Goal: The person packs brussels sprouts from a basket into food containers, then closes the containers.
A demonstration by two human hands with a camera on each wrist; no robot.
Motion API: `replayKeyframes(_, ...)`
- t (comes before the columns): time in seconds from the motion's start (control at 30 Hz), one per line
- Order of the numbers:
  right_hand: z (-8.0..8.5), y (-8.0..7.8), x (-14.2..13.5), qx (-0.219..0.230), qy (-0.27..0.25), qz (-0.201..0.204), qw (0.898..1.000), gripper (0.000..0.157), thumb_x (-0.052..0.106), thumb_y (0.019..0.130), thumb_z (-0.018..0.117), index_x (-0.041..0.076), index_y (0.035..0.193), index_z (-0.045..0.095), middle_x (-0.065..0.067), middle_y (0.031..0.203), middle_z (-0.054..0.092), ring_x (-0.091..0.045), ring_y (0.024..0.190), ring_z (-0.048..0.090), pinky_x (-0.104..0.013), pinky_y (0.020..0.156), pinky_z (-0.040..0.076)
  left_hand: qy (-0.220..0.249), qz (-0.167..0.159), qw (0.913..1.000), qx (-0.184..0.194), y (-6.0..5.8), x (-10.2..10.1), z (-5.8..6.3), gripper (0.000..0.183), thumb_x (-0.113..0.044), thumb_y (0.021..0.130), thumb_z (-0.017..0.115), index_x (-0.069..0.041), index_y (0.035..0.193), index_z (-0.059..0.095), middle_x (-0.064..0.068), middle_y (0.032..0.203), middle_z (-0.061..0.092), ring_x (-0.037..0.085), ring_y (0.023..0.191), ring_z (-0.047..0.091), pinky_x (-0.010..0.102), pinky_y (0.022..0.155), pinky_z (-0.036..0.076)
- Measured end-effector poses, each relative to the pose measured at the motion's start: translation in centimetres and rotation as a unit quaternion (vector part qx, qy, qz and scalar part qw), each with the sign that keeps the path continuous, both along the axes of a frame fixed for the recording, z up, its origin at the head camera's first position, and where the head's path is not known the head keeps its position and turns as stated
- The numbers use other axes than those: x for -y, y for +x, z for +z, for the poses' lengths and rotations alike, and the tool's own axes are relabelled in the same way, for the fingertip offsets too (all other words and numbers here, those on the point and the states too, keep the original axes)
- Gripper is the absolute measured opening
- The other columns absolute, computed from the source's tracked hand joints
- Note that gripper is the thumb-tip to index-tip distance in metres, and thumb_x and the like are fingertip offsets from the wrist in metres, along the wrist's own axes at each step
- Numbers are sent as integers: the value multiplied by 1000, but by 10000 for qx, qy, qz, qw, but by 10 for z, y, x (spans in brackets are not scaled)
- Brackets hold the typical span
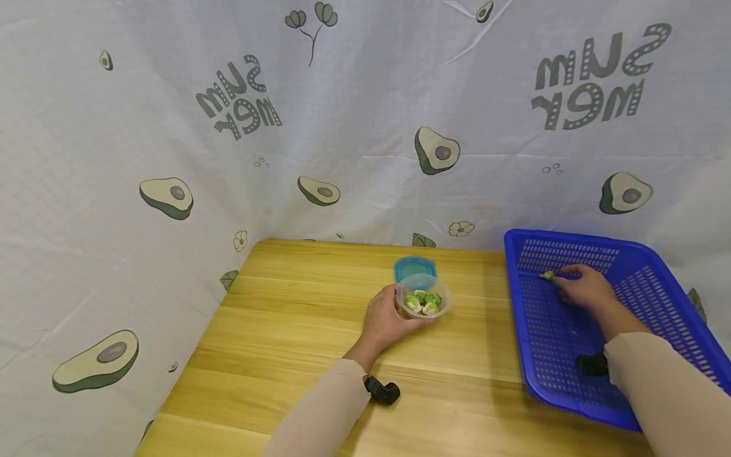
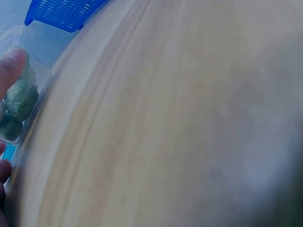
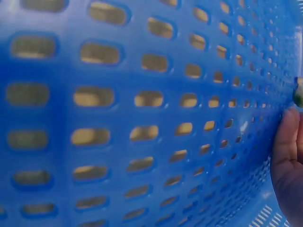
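My left hand (image 1: 388, 322) grips a small clear plastic container (image 1: 447, 310) from its left side, fingers behind and thumb in front. Several Brussels sprouts (image 1: 432, 298) lie inside it. The left wrist view shows the thumb (image 2: 10, 68) over the container wall, with green sprouts (image 2: 21, 98) behind it. Inside the blue basket (image 1: 516, 317), my right hand (image 1: 588, 293) reaches toward a lone Brussels sprout (image 1: 548, 275), fingertips close beside it. Whether they touch is hard to tell. That sprout (image 3: 298, 92) shows only at the edge of the right wrist view.
A blue lid (image 1: 412, 266) lies on the wooden table (image 1: 297, 317) just behind the container. The basket's raised perforated walls surround the right hand. A white printed curtain (image 1: 365, 114) hangs along the table's back and left sides.
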State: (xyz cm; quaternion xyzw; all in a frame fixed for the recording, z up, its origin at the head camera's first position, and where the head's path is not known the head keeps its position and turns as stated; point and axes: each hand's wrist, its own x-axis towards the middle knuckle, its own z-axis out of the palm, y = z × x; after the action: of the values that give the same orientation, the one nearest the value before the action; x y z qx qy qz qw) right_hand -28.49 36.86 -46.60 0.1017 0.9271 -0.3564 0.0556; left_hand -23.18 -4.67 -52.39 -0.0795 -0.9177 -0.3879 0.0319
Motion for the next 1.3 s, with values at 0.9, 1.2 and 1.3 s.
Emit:
replayKeyframes(0.9, 3, 0, 11, -276, 1066, -61, 9939, 54, 32, 105, 44, -19, 122, 51, -43, 120, 53, -56, 103, 56, -61, 83, 47, 0, -29, 10000, -23, 1, -2, 2, 96, -64, 71, 85, -15, 143, 48, 3, 136, 62, 24, 127, 58, 46, 109, 46)
replayKeyframes(1.2, 34, 3, 23, -274, 694, -388, 9965, 63, 39, 107, 36, -19, 130, 46, -42, 125, 49, -58, 109, 52, -62, 84, 47, -17, -18, 10000, 10, 0, -2, 1, 95, -65, 71, 85, -16, 144, 47, 1, 135, 62, 22, 125, 58, 44, 108, 46)
replayKeyframes(1.3, 48, 9, 30, -415, 573, -426, 9966, 64, 41, 107, 36, -18, 131, 44, -40, 118, 56, -55, 106, 55, -60, 80, 48, -43, -22, 10000, -57, 0, -2, 1, 95, -65, 71, 85, -16, 143, 48, 1, 134, 62, 21, 123, 59, 44, 107, 47)
